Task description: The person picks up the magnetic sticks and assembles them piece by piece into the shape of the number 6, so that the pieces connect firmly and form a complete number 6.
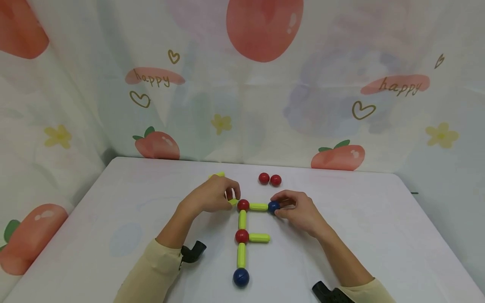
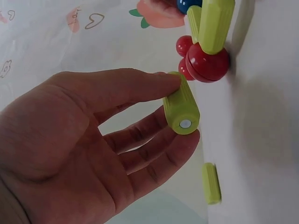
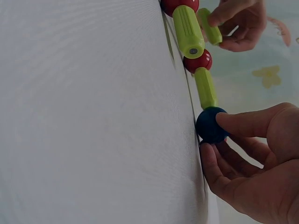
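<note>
My left hand pinches a yellow-green magnetic rod between thumb and fingers, its end with a pale metal dot facing the left wrist camera. That rod is close beside the upper red ball of a built figure. With thumb and fingers my right hand holds a blue ball at the end of the figure's top rod. Below, another rod links down to a second red ball, which bears a side rod. A further rod ends at a lower blue ball.
Two loose red balls lie behind the figure on the white table. A spare yellow-green rod lies beyond my left hand. A printed cloth hangs at the table's back edge.
</note>
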Tool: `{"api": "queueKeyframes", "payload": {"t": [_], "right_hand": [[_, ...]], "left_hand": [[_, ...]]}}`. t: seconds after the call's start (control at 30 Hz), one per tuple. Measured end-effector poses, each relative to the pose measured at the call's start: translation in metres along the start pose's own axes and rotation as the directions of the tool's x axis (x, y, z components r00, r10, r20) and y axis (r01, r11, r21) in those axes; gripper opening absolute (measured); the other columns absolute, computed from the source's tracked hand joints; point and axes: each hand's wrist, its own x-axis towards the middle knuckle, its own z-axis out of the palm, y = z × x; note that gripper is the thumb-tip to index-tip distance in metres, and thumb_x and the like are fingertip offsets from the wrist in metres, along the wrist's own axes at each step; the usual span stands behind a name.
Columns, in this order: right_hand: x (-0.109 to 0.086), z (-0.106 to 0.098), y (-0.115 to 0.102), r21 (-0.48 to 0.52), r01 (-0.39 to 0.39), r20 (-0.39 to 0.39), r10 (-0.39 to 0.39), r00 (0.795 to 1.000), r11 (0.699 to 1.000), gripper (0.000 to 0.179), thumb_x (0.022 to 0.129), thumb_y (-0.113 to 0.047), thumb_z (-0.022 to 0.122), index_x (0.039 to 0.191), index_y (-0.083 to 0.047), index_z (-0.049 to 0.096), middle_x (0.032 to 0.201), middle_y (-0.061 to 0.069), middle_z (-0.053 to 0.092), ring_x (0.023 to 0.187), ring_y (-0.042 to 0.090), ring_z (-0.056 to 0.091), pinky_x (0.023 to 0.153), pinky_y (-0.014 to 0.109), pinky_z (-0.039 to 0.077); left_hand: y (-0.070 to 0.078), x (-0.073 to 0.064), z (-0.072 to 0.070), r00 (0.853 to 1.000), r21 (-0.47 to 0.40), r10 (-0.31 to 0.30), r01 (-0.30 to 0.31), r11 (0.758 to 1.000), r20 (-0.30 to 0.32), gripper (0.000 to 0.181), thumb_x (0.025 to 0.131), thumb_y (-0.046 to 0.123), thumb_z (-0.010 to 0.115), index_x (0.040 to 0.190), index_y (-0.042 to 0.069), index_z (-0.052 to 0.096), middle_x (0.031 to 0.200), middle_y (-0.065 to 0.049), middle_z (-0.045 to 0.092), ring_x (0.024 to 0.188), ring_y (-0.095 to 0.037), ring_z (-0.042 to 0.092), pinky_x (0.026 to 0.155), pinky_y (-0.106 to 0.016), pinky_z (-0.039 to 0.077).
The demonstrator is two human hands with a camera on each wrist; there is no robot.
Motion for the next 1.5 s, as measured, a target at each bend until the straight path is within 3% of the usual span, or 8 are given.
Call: {"api": "queueKeyframes", "payload": {"t": [0.43, 0.93, 1.13, 1.27, 1.5], "right_hand": [[0.0, 0.0, -0.001, 0.007, -0.009, 0.008, 0.009, 1.0, 1.0, 0.032, 0.093, -0.007, 0.074, 0.124, -0.01, 0.072, 0.117, 0.007, 0.073, 0.107, 0.022, 0.067, 0.094, 0.04, 0.059], [0.0, -0.001, 0.0, 0.01, 0.004, 0.013, -0.004, 1.0, 1.0, 0.032, 0.092, -0.007, 0.074, 0.124, -0.01, 0.072, 0.114, 0.007, 0.074, 0.105, 0.021, 0.068, 0.094, 0.041, 0.058], [0.001, -0.002, 0.001, 0.012, 0.019, 0.01, -0.019, 1.0, 1.0, 0.031, 0.092, -0.006, 0.073, 0.123, -0.009, 0.072, 0.113, 0.007, 0.075, 0.105, 0.022, 0.069, 0.092, 0.037, 0.056], [0.001, -0.002, 0.001, 0.013, 0.032, 0.011, -0.032, 0.999, 0.999, 0.031, 0.092, -0.005, 0.073, 0.122, -0.009, 0.072, 0.113, 0.007, 0.075, 0.104, 0.023, 0.069, 0.09, 0.035, 0.056], [-0.001, -0.003, 0.0, 0.025, 0.031, 0.02, -0.031, 0.999, 0.999, 0.032, 0.091, -0.007, 0.075, 0.123, -0.009, 0.072, 0.114, 0.009, 0.075, 0.104, 0.023, 0.069, 0.087, 0.033, 0.055]], "left_hand": [[0.019, -0.007, 0.005, 0.995, -0.045, 0.08, -0.078, 0.996, 0.06, 0.018, 0.087, 0.006, 0.081, 0.1, 0.017, 0.075, 0.09, 0.002, 0.067, 0.087, -0.017, 0.061, 0.075, -0.029, 0.055], [0.038, -0.012, 0.018, 0.974, -0.094, 0.173, -0.16, 0.983, 0.146, 0.018, 0.087, 0.008, 0.082, 0.099, 0.019, 0.074, 0.086, 0.004, 0.066, 0.082, -0.012, 0.061, 0.072, -0.023, 0.053], [0.047, -0.014, 0.028, 0.946, -0.171, 0.253, -0.22, 0.96, 0.204, 0.017, 0.088, 0.005, 0.08, 0.097, 0.018, 0.073, 0.084, 0.003, 0.065, 0.067, -0.007, 0.062, 0.06, -0.021, 0.055], [0.054, -0.014, 0.036, 0.921, -0.158, 0.305, -0.273, 0.949, 0.242, 0.016, 0.088, 0.008, 0.081, 0.098, 0.018, 0.074, 0.084, 0.004, 0.066, 0.071, -0.003, 0.06, 0.064, -0.018, 0.052], [0.062, -0.014, 0.049, 0.865, -0.15, 0.375, -0.344, 0.927, 0.334, 0.014, 0.089, 0.012, 0.083, 0.099, 0.018, 0.075, 0.083, 0.008, 0.066, 0.073, 0.0, 0.059, 0.071, -0.015, 0.052]]}}
